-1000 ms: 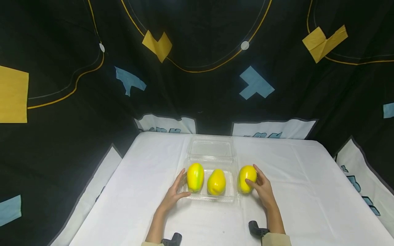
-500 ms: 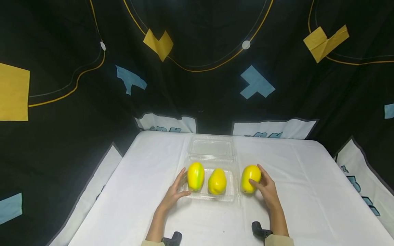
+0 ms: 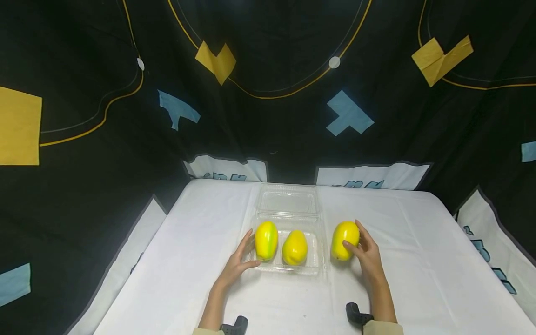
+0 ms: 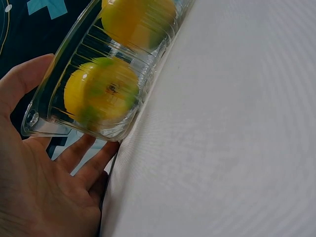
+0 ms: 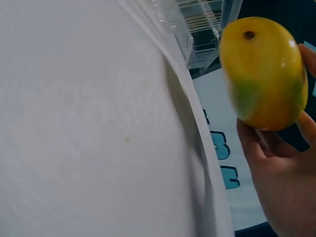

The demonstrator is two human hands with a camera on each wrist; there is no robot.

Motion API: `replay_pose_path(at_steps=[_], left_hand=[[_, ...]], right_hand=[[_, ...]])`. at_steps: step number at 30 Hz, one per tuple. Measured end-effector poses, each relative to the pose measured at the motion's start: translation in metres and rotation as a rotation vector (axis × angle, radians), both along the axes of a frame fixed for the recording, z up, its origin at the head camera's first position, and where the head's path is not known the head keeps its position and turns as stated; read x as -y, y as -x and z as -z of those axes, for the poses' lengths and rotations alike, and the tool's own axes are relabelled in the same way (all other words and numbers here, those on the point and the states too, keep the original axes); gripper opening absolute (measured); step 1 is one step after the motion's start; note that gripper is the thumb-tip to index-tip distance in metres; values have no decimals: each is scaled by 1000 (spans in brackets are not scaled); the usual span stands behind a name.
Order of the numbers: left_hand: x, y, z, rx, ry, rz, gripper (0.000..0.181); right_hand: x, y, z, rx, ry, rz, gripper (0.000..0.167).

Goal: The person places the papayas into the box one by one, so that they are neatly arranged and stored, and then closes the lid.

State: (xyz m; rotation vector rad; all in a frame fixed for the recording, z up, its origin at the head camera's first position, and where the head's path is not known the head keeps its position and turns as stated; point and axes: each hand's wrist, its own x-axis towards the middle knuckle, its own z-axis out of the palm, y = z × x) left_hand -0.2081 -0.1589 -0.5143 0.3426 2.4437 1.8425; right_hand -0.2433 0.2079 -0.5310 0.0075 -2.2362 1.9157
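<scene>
R hand (image 3: 367, 256) round yel. fruit (image 3: 343, 235), spread L hand (image 3: 233, 268) at clr. box (image 3: 313, 253)

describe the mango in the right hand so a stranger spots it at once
On the white-covered table sits an open clear plastic container. Just right of it, the right hand holds a yellow mango, the only fruit outside the container.

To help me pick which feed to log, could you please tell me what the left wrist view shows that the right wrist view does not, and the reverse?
Left wrist only: the left hand at one end of the clear container, with two yellow fruits seen through its wall.

Right wrist only: the right hand holding a third yellow fruit outside the container.

Both: part of the clear container, the white tabletop and dark cloth beyond.
</scene>
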Motion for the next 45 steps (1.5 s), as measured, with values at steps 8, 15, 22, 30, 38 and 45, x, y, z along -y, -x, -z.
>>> replay_pose_path(at_steps=[8,15,22,30,38,45], left_hand=[[1,0,2,-10,-11,12,85],[4,14,32,-10,-26,-11,85],[4,17,38,-17,-28,-24,85],[3,13,30,-18,-23,-1,85],[-1,-1,-1,-14,-1,22,84],[-1,-1,-3,-10,11,3,83]], right_hand=[[4,-1,-19,-100,-19,-28,71],[15,0,-43,-159,9,-93,73],[28,2,-50,-177,-30,-157,74],[42,10,-40,-187,-96,-198,72],[50,13,-25,-203,-142,-211,72],[55,17,-20,-212,-183,-203,70]])
